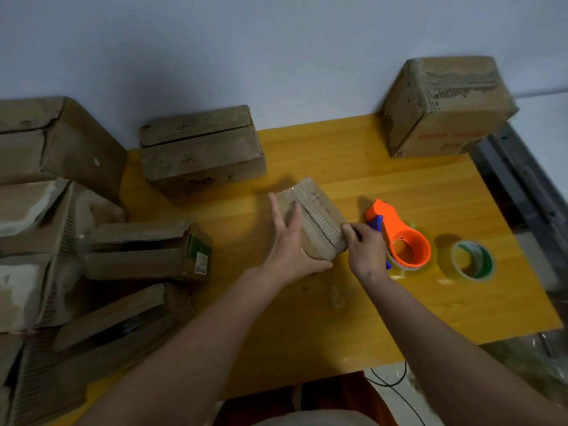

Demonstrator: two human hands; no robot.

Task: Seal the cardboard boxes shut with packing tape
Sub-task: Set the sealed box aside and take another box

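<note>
Head view: your left hand point(289, 244) lies flat on the small cardboard box point(310, 216) at the middle of the yellow wooden table point(368, 302), fingers straight along its left top flap, thumb wrapped under the near end. Your right hand point(365, 249) has fingers curled, pinching at the box's near right corner; whether tape is between them, cannot tell. The box's centre seam runs away from you. Orange tape dispenser point(402, 238) lies just right of that hand, and a loose roll of clear tape point(473, 261) sits further right, apart from it. Large closed carton point(445, 106) at the far right corner, flat box point(199, 149) far left, more open boxes point(147, 250) piled along the left edge.
</note>
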